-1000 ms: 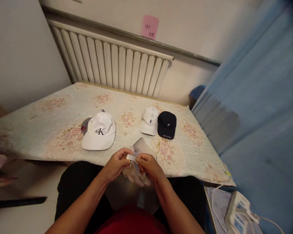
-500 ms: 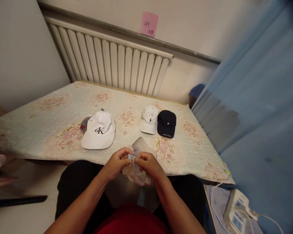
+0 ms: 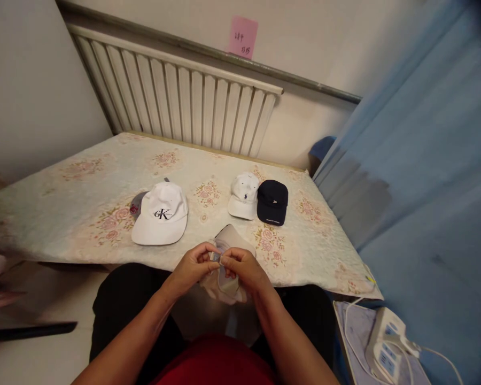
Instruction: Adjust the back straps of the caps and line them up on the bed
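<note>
A beige cap [image 3: 237, 241] lies upside down at the bed's front edge, its inside facing up and its brim pointing away from me. My left hand [image 3: 193, 267] pinches a small grey piece at the cap's rim between thumb and fingers. Close beside it, my right hand [image 3: 245, 268] is closed on the same spot, fingertips almost touching the left ones. Whether the grey piece is a label or a buckle, I cannot tell. Beyond my hands are a white cap with black letters [image 3: 160, 222], a smaller white cap [image 3: 243, 197] and a black cap [image 3: 272, 204].
Behind the lettered cap a grey cap [image 3: 138, 204] partly shows. The caps rest on a flowered bedspread [image 3: 84, 214]. A radiator [image 3: 176, 96] runs along the wall, and a blue curtain [image 3: 409, 187] hangs at right. A power strip [image 3: 387, 342] with cables sits low at right.
My fingertips have shifted slightly and now cover more of the grey piece. The view has moved a little; the caps on the bed stay in place.
</note>
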Motion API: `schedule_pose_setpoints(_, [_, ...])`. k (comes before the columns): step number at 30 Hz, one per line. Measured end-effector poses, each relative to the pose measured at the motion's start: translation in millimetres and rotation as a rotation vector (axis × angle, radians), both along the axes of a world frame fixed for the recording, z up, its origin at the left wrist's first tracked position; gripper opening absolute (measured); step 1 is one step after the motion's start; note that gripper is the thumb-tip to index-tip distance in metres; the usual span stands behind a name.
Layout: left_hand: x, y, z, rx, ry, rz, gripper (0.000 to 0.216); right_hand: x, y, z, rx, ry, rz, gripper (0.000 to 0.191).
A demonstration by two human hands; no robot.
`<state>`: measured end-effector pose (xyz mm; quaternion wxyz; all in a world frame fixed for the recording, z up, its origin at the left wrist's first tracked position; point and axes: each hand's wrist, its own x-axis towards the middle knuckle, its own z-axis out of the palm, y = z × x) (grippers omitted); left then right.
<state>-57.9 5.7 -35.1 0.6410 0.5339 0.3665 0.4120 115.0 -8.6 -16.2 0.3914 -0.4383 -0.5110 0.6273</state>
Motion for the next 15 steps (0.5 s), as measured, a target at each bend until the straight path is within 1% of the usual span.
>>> schedule_pose_setpoints(3, [-1.8, 1.0, -0.1, -0.022, -0.024, 0.018, 0.027, 4.7, -0.4, -3.2, 0.022, 0.008, -0.016, 0.02])
schedule_pose_setpoints(6, [-1.8, 1.4, 0.7, -0.04, -0.033, 0.015, 0.027, 7.6, -0.9, -5.3, -0.001, -0.008, -0.025, 0.02])
schedule_pose_setpoints(9, [1.3, 0.0, 4.8, -0.026, -0.024, 0.003, 0.028, 5.6, -0.5, -3.6, -0.019, 0.001, -0.013, 0.019])
schedule_pose_setpoints(13, [4.8, -2.9, 12.4, -0.068, 0.003, -0.047, 0.029, -0.4, 1.7, 0.3, -0.012, 0.058, -0.006, 0.018])
schedule_pose_setpoints(15, [3.4, -3.3, 13.1, -0.077, 0.014, -0.047, 0.029, -0.7, 2.3, 0.6, -0.008, 0.074, 0.001, 0.018])
